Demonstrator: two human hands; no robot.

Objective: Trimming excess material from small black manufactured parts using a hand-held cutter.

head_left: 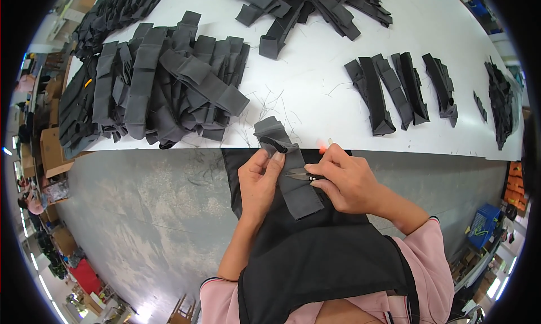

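Observation:
A dark grey fabric strip [300, 195] with stitched folds hangs over the front edge of the white table, its far end resting on the tabletop. My left hand [260, 180] pinches it near a raised fold, thumb on top. In my right hand [349, 177] is a small pair of thread snips [298, 175], held between thumb and fingers. Their metal blades lie over the strip, just right of my left thumb. Whether a thread is between the blades is too small to tell. A black apron [321, 256] lies below the strip.
A large heap of similar grey strips [143, 87] covers the table's left side, and another pile [315, 8] lies at the far middle. Several folded strips [375, 98] stand at the right, with a dark bundle [500, 104] beyond. Loose threads [282, 105] litter the white table [304, 81].

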